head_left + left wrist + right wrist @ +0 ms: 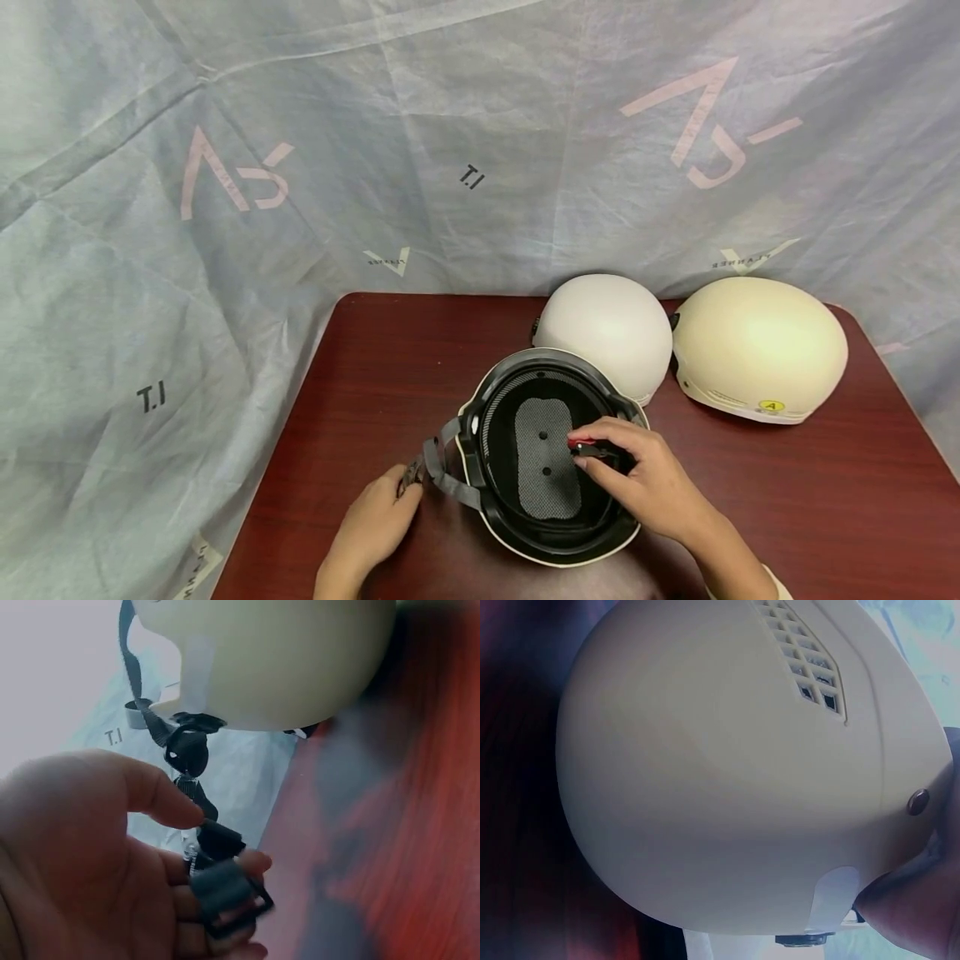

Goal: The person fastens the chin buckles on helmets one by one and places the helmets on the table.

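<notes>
A cream helmet (517, 533) lies upside down on the table, its black lining and grey mesh pad (551, 496) facing up. My left hand (377, 518) holds the end of its grey chin strap (459, 492), pulled out to the left. In the left wrist view, thumb and fingers pinch that strap by a black plastic slide buckle (225, 889). Over the helmet's right side, my right hand (651, 483) pinches a small red and black buckle piece (581, 444). The right wrist view shows mostly the outer shell (705, 772), with part of the hand at its edge.
Behind the upturned helmet stands a white helmet (607, 329), close to its rim. A larger cream helmet (757, 342) with a yellow sticker is at the back right. The dark red table (375, 375) ends against a grey printed cloth (450, 125).
</notes>
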`<state>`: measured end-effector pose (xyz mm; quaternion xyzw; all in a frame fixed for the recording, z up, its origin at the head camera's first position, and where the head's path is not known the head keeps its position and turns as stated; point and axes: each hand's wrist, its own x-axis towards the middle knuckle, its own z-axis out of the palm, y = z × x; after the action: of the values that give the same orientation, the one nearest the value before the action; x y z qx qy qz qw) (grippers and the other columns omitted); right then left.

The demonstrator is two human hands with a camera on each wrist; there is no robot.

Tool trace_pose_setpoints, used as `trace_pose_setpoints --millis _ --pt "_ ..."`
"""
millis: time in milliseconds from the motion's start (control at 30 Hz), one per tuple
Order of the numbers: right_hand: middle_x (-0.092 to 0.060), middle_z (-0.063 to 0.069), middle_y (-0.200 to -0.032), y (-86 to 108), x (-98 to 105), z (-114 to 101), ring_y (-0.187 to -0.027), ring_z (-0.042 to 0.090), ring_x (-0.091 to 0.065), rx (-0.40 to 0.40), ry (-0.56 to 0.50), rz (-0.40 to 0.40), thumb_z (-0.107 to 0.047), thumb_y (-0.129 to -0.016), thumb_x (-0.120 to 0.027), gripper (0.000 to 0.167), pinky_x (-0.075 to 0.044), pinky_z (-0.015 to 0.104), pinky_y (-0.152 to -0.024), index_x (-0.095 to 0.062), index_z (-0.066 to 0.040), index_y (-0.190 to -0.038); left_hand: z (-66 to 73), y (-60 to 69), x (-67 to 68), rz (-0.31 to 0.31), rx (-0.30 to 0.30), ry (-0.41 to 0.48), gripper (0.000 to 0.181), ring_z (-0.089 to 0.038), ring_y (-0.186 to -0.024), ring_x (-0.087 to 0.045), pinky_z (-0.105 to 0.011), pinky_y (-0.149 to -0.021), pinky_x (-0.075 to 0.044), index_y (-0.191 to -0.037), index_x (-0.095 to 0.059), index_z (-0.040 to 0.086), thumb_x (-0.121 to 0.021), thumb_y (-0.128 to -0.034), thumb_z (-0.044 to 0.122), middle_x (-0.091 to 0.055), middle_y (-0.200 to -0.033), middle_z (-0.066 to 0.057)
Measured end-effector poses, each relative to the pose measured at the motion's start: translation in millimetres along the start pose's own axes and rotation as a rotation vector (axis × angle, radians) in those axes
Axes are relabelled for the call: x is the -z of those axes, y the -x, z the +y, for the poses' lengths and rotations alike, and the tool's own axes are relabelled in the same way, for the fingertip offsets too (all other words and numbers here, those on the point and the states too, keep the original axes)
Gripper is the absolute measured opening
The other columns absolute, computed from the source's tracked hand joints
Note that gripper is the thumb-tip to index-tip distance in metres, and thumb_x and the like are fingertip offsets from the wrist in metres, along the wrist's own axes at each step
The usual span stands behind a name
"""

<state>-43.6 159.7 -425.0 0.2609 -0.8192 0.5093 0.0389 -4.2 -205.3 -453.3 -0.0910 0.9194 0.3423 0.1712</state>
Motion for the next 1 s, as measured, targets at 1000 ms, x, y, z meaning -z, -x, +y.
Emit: trace_pose_setpoints --millis 1000 --pt "-0.076 -0.01 -0.11 2.0 -1 3 -0.103 0.005 -0.07 0.014 -0.019 0.022 0.001 -0.088 -0.082 0.041 -0.052 0.013 -0.094 -0.076 -0.026 -0.118 -7.3 -4.2 22.6 0.592 -0.473 0.815 0.013 -0.008 -0.096 -0.073 -0.016 -0.085 -0.057 -0.103 -0.069 -0.014 -0.059 -0.1035 -0.006 -0.08 -0.099 0.003"
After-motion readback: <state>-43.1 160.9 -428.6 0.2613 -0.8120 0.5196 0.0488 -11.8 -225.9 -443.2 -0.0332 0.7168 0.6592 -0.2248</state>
